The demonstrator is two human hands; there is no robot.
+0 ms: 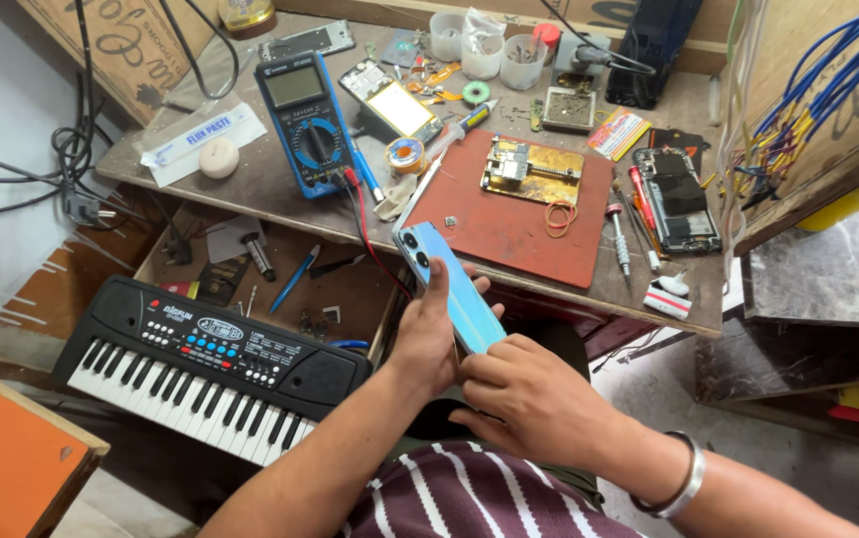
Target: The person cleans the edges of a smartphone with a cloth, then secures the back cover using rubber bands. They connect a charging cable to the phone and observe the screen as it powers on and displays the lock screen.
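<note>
Both my hands hold a light-blue smartphone [446,281], back side up with its camera lenses at the far end, just in front of the workbench edge. My left hand [423,337] grips its left side, thumb up along the edge. My right hand [532,397], with a metal bangle at the wrist, holds the near end of the phone. Beyond the phone lies a reddish-brown work mat [504,224] with a brass-coloured board holder [532,170] on it.
On the bench stand a blue multimeter [302,120], an opened phone [394,104], another dismantled phone [678,197], a solder wire spool [406,155], screwdrivers [620,239] and plastic cups [483,47]. A black toy keyboard [208,366] lies lower left below an open drawer [280,274]. Blue wires [828,80] hang at right.
</note>
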